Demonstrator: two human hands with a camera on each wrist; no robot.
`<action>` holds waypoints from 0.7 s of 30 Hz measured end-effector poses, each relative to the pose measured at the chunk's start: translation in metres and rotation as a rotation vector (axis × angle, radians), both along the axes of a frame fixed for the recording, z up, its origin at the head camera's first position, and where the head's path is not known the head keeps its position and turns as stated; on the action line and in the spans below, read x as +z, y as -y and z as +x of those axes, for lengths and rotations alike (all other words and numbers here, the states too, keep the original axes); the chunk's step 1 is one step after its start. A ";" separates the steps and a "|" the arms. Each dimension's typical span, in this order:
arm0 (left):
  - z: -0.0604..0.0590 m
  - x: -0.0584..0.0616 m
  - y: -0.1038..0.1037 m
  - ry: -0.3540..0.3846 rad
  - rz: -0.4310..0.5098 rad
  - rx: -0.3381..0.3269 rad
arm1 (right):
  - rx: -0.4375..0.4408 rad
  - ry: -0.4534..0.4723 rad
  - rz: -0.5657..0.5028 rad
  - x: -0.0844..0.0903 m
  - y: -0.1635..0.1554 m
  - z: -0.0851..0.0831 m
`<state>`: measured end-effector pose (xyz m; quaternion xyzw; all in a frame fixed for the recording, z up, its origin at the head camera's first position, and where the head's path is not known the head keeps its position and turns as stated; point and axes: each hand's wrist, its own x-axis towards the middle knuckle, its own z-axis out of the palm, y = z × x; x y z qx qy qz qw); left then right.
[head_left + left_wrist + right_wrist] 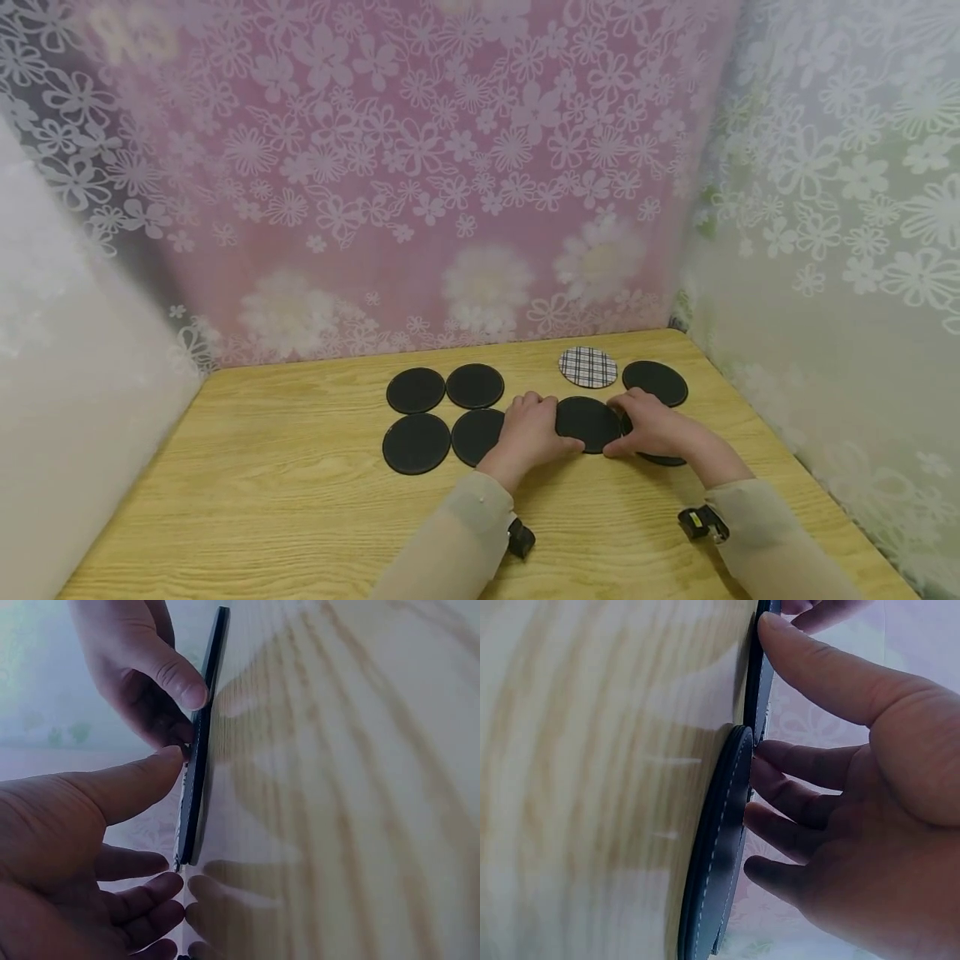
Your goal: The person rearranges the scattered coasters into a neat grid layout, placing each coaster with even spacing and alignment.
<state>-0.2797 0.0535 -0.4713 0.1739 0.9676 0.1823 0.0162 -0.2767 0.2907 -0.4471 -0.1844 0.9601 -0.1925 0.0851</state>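
Both hands are working on one black disc (588, 422) that is lying flat on the wooden table (300, 500). The left hand (531, 431) is gripping the disc's left edge, its thumb (142, 784) pressing against the rim while the other fingers are curling loosely beside it. The right hand (654, 425) is pinching the disc's right edge, thumb tip (780, 637) on the rim and the fingers bent close along it. The disc is sitting between the two hands, touching both.

Under the right hand another black disc (663, 457) is lying on the table, partly covered by the palm; in the right wrist view its stitched rim (720, 855) is showing just beside the fingers, and the held disc's edge is overlapping it slightly.

Just beyond the right hand a third black disc (655, 382) is lying, and between the hands, a little farther off, a plaid disc (588, 367) is resting flat. To the left of the left hand four more black discs are lying in a two-by-two block; the nearest one (477, 436) is touching or partly under that hand's wrist side, and the others (416, 443) (416, 390) (475, 386) are lying farther left and beyond.

Both forearms are wearing beige sleeves (465, 533), with a small black device (702, 522) strapped at each wrist. Flowered curtains (420, 167) are hanging around the table well beyond the hands.
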 end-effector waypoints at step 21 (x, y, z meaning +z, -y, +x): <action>-0.004 0.004 -0.007 -0.003 -0.078 0.025 | -0.035 0.007 0.010 0.001 0.002 -0.002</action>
